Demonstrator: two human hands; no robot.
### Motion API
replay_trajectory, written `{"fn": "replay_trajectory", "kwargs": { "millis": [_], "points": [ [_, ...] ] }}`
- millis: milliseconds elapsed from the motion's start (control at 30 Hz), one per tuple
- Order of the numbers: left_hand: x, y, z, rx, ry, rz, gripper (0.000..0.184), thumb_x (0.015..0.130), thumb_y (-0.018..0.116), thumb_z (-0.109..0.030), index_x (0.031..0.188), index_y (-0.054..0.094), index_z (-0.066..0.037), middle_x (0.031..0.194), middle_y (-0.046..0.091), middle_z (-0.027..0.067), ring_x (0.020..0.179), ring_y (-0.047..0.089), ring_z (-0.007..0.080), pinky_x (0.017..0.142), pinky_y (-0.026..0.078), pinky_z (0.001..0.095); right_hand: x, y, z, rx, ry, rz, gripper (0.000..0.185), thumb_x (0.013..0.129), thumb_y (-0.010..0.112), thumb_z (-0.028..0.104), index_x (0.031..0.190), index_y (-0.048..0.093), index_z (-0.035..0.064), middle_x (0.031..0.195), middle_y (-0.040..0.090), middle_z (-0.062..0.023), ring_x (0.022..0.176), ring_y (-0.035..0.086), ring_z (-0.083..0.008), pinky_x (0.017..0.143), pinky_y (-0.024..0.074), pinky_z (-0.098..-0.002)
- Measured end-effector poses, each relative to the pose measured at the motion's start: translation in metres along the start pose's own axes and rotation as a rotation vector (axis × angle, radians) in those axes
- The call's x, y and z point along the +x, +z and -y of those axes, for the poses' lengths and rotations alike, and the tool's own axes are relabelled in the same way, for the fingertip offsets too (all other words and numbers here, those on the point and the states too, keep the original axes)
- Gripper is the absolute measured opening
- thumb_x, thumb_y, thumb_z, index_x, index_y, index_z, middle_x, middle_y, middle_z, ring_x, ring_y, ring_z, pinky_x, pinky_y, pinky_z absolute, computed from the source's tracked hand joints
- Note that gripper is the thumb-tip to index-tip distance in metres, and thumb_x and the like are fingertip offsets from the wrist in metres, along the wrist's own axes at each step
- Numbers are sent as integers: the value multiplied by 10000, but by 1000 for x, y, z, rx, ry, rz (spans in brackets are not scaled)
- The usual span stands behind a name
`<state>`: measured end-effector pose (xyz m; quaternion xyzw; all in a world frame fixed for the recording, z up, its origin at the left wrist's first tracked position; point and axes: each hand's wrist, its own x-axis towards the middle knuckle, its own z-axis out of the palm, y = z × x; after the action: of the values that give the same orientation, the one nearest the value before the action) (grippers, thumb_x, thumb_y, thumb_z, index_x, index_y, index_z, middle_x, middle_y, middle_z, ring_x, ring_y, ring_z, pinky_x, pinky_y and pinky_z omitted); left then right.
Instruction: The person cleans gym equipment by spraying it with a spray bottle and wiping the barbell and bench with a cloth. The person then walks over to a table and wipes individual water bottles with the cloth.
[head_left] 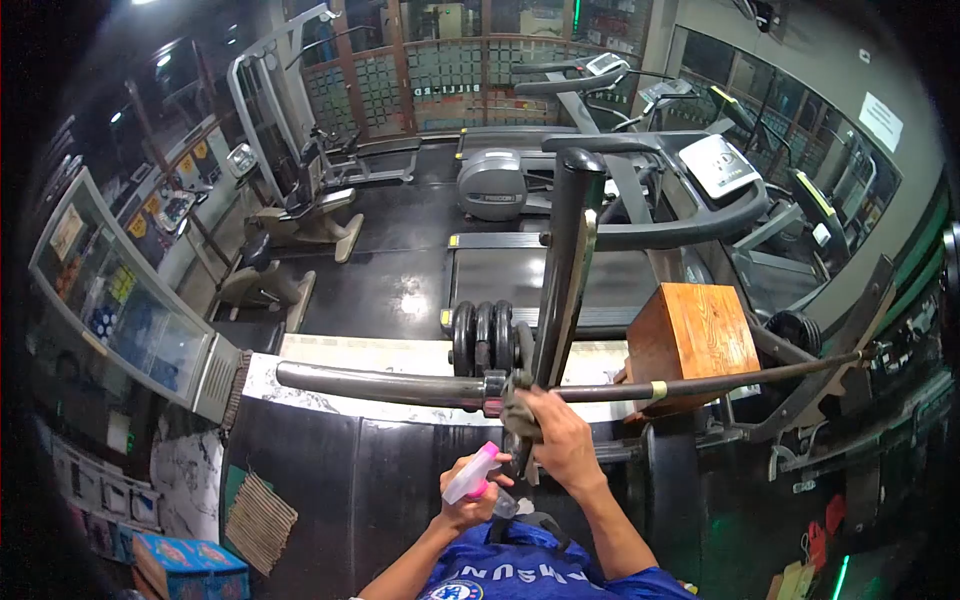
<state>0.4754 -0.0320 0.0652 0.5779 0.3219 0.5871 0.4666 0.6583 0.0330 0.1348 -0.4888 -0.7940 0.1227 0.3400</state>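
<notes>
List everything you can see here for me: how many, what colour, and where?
Spray bottle: one, pink and whitish, in the left hand
Cloth: one, greyish, under the right hand, at the bar
Bar: one, dark metal, across the middle
Post: one, black, upright in the centre
Weight plates: at least three, black, left of the post
Wooden box: one, orange-brown, right of the post
Treadmills: at least two, grey and black, beyond the bar
Exercise bikes: two, greyish, left
Glass-fronted cabinet: one, pale frame, far left
Patterned box: one, mostly blue, bottom left
Dark edges: other items, too unclear to count
Left hand: one, bottom centre
Right hand: one, above and right of it
</notes>
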Motion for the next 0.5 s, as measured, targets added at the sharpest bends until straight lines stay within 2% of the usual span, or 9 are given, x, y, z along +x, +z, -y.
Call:
{"fn": "replay_trajectory", "kwargs": {
  "millis": [100, 133, 167, 233, 267, 367, 400, 500],
  "points": [
    [4, -4, 0, 38, 36, 59, 379, 811, 561, 2, 1183, 510, 53, 1093, 677, 190, 773, 723, 226, 679, 599, 328, -10, -28, -2, 253, -5, 149, 743, 616, 632, -108, 1327, 537, 88, 1238, 618, -202, 1176, 589, -341, 1026, 462, -396],
    [5, -8, 1, 77, 44, 87, 371, 812, 568, -1, 1176, 522, 53, 1093, 676, 185, 771, 723, 219, 676, 599, 320, -15, -34, 2, 369, 190, 133, 743, 621, 602, -145, 1330, 528, 65, 1220, 635, -203, 1145, 629, -290, 1005, 472, -359],
    [7, -10, 1, 116, 52, 112, 363, 812, 574, -5, 1169, 534, 53, 1092, 676, 180, 769, 722, 211, 672, 598, 313, -19, -28, -6, 399, 224, 15, 702, 663, 541, -161, 1328, 531, 63, 1184, 658, -193, 1079, 664, -264, 977, 479, -348],
    [12, -10, -4, 64, 26, 117, 354, 812, 583, -4, 1160, 553, 52, 1091, 674, 174, 765, 722, 197, 669, 595, 299, -19, -24, -20, 451, 196, -234, 763, 680, 612, -128, 1380, 488, 147, 1245, 623, -183, 1116, 629, -342, 950, 514, -434],
    [14, -11, -7, 38, 11, 117, 350, 812, 587, -4, 1156, 562, 52, 1090, 674, 170, 763, 722, 190, 668, 594, 292, -13, -21, -20, 412, 198, -333, 711, 709, 625, -104, 1364, 497, 144, 1264, 600, -165, 1147, 602, -362, 994, 484, -441],
    [14, -16, 0, 31, 0, 137, 368, 814, 585, 6, 1178, 560, 54, 1095, 671, 169, 762, 721, 183, 678, 592, 281, 9, -17, -11, -243, 34, -144, 610, 726, 657, -58, 1299, 547, 119, 1271, 589, -134, 1172, 574, -372, 1042, 442, -446],
    [15, -17, 0, 36, -3, 149, 365, 814, 584, 10, 1175, 562, 54, 1096, 671, 169, 762, 721, 182, 679, 591, 280, 13, -10, -2, -268, 18, -154, 510, 737, 654, -33, 1224, 600, 105, 1237, 612, -110, 1194, 559, -350, 1080, 409, -452],
    [19, -21, 1, 37, -17, 167, 359, 813, 581, 19, 1169, 565, 54, 1097, 669, 167, 761, 721, 179, 681, 590, 276, 1, -7, -6, -99, -34, -79, 490, 722, 655, -30, 1189, 630, 116, 1200, 631, -103, 1191, 564, -322, 1077, 416, -450]
  ]
}}
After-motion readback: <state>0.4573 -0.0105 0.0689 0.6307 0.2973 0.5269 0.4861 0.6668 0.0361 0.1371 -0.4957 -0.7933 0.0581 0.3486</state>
